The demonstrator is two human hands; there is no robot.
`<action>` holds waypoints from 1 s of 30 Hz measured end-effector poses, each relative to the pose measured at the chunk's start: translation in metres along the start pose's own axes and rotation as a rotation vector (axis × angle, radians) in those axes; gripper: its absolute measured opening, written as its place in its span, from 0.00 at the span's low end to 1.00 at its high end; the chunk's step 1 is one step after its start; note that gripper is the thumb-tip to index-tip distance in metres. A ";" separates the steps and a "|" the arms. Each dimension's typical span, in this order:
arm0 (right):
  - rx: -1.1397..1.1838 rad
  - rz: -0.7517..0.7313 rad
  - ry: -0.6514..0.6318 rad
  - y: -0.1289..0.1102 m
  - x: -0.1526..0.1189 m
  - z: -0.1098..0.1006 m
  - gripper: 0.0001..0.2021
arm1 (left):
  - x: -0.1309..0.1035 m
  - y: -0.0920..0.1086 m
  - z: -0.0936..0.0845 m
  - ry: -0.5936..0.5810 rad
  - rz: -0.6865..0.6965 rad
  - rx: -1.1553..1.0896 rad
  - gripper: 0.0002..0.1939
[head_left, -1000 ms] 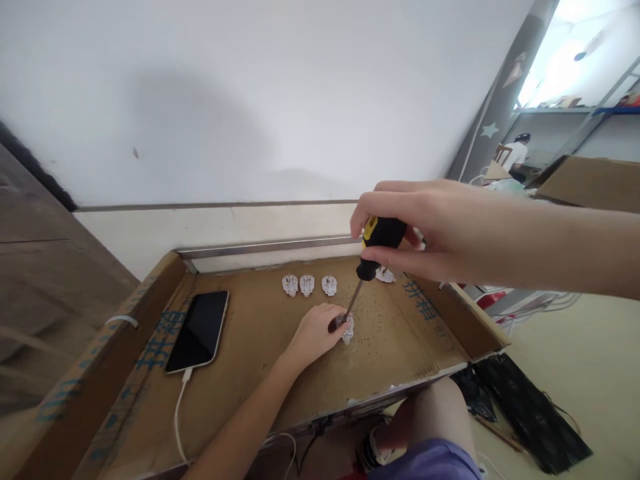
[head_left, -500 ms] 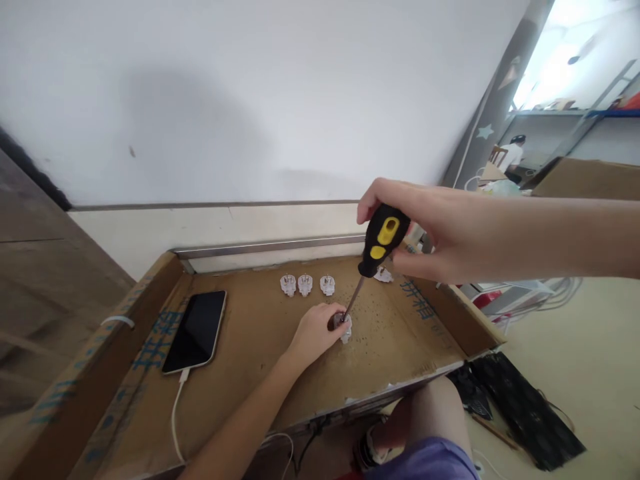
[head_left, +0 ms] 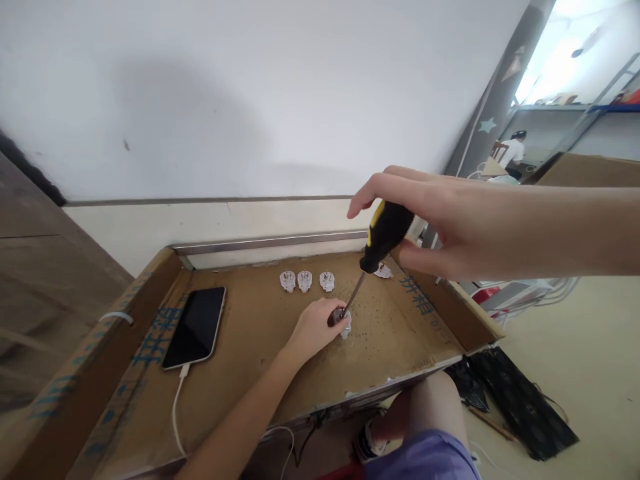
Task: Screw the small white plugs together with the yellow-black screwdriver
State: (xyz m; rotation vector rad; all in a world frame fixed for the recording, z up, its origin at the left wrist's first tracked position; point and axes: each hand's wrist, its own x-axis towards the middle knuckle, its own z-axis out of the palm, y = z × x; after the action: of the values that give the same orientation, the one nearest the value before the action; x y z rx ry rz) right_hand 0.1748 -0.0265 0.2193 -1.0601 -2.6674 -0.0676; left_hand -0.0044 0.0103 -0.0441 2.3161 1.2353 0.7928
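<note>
My right hand (head_left: 400,213) is closed around the black and yellow handle of a screwdriver (head_left: 387,233), with the index finger lifted off it. The shaft slants down and left, its tip at a small clear plastic plug (head_left: 345,328). Thumb and fingers of my left hand (head_left: 320,325) pinch that plug against the cardboard; part of it is hidden by the fingers. Behind it stand several similar clear plugs (head_left: 305,281) with metal prongs up. Another clear piece (head_left: 383,271) lies to the right, near the screwdriver handle. Small dark specks, perhaps screws, are scattered around the plug.
A cardboard tray (head_left: 250,373) with raised sides covers the work surface. At its left lies a phone (head_left: 195,328) with a white cable (head_left: 176,413). A white wall (head_left: 250,100) rises behind. Black items (head_left: 523,403) lie on the floor at right. A person (head_left: 514,150) sits far off.
The screwdriver handle has turned, so its yellow patches now face left. My right hand's fingers have opened out a little over it. My left hand and the plug stay in place.
</note>
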 end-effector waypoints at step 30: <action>-0.057 0.067 -0.161 -0.017 -0.001 -0.012 0.12 | 0.001 -0.003 0.001 -0.046 -0.006 -0.021 0.15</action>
State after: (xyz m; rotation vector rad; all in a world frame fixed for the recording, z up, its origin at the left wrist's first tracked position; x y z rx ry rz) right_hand 0.1668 -0.0417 0.2311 -1.2203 -2.7839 -0.0474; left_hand -0.0049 0.0120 -0.0464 2.2996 1.2083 0.7434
